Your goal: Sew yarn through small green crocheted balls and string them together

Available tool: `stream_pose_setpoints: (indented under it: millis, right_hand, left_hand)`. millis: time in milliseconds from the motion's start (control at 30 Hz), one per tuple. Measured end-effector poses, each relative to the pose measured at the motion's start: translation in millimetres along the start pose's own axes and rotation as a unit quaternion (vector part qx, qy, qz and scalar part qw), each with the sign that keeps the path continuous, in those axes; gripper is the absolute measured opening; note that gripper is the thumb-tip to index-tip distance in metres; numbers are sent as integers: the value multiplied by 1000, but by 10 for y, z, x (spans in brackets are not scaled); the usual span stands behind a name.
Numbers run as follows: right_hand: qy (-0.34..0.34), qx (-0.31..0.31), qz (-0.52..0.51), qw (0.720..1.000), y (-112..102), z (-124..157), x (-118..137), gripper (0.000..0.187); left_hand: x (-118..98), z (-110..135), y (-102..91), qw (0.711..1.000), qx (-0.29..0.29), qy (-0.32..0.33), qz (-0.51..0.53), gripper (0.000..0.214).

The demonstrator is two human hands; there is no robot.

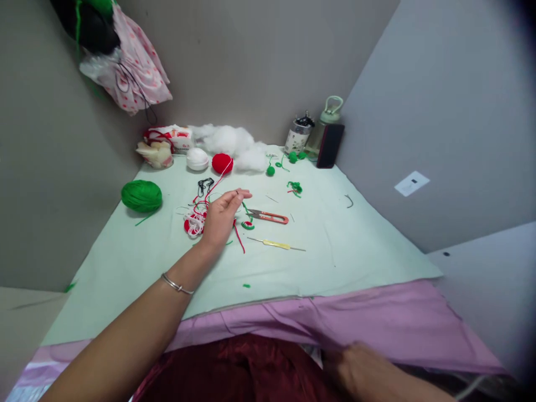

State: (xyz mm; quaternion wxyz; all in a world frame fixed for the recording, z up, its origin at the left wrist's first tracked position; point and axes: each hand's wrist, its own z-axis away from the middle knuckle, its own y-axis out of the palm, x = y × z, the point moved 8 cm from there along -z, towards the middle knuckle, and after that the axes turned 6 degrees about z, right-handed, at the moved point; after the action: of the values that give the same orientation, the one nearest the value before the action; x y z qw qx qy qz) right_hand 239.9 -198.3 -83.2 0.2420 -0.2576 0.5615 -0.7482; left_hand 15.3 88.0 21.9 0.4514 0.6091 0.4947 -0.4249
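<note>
My left hand (pixel 221 218) is over the middle of the table, thumb and forefinger pinched on a green yarn end (pixel 245 207). Below it, a small red, white and green crocheted piece (pixel 248 225) hangs or rests by the fingers; I cannot tell which. Just right of the fingertips lie orange thread snips (pixel 270 216). Nearer me is a crochet hook (pixel 276 244) with a yellow grip. Tangled red and white yarn (pixel 195 223) lies left of the wrist, partly hidden. My right hand (pixel 352 365) is low by the table's front edge, blurred, its fingers hidden.
A green yarn ball (pixel 141 196) sits at left. Along the back are white yarn (pixel 197 159), red yarn (pixel 222 163), white stuffing (pixel 234 142), a decorated can (pixel 297 137), a bottle (pixel 330 114) and a phone (pixel 330 146). A polka-dot bag (pixel 140 67) hangs upper left.
</note>
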Motion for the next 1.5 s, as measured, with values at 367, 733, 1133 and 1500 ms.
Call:
stream_pose_setpoints:
  millis: [367,733,1133,1500]
  right_hand:
    - [280,-98,118,948,-2019,-2058,-1570,35]
    - [261,-156,74,950,-1937,-2530,-1577,33]
    - [106,-409,-573,702,-1965,-2026,-1248,18]
    - [100,-412,-477,770,-1996,-2014,-1097,18]
  left_hand:
    - [187,-4,70,954,21,-149,259,19]
    - [100,61,154,968,62,-139,199,28]
    - [23,276,351,987,132,-26,-86,49]
    - [-5,251,285,976,128,38,-170,51]
